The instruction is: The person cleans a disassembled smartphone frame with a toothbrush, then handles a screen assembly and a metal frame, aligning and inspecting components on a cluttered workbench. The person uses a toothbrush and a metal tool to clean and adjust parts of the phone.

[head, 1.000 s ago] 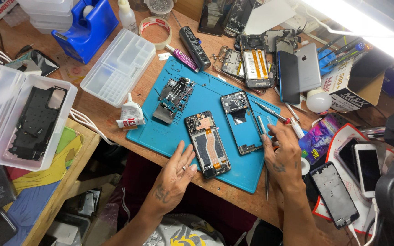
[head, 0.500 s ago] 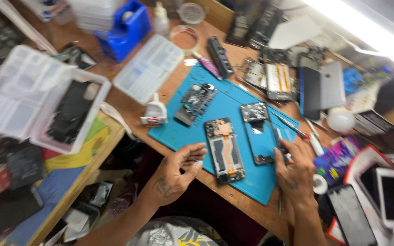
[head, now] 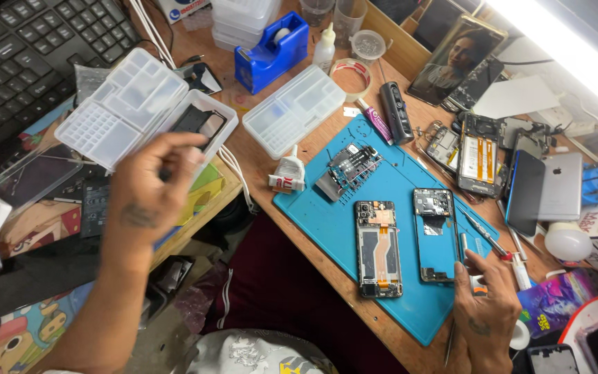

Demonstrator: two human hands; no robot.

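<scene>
Left hand (head: 150, 190) is up by the clear tray (head: 122, 104), fingers curled, grip hidden. Right hand (head: 482, 305) pinches tweezers (head: 455, 277) beside the opened phone (head: 378, 249) on the blue mat (head: 327, 215).

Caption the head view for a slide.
Left hand reaches toward a clear tray; right hand holds tweezers beside an opened phone on a blue mat.
</scene>
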